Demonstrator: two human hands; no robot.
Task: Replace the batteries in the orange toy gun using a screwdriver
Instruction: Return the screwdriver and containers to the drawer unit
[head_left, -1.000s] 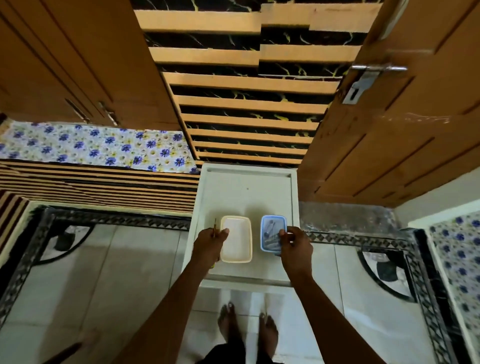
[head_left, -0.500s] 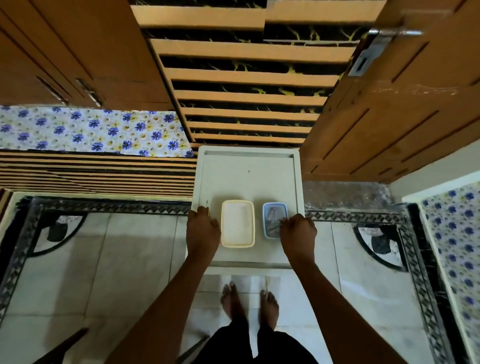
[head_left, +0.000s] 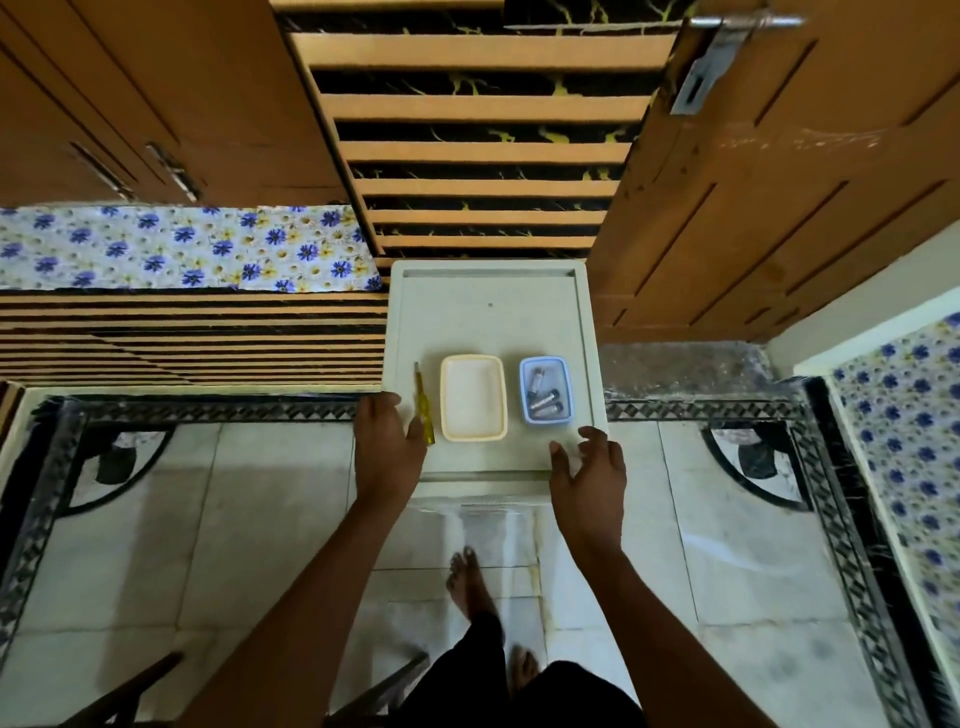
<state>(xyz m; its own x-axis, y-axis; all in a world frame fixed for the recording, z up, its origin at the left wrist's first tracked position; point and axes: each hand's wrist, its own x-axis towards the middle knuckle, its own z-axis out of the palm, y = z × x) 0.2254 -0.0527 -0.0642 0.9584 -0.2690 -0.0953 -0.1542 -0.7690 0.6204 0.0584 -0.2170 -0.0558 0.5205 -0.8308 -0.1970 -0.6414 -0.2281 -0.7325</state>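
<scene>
Screwdriver (head_left: 423, 405): lower end of the yellow handle is covered by the left hand (head_left: 388, 447); whether it is touched cannot be told.
Batteries (head_left: 543, 393): seen in the blue container (head_left: 546, 391), too small to be counted surely; markings unreadable.
White table (head_left: 488, 312): near-left corner is hidden under the left hand.
Feet (head_left: 470, 584): one is partly covered by dark clothing.
Door latch (head_left: 711, 57): its top is cut by the upper edge.
Both forearms: cut off at the bottom edge.
</scene>
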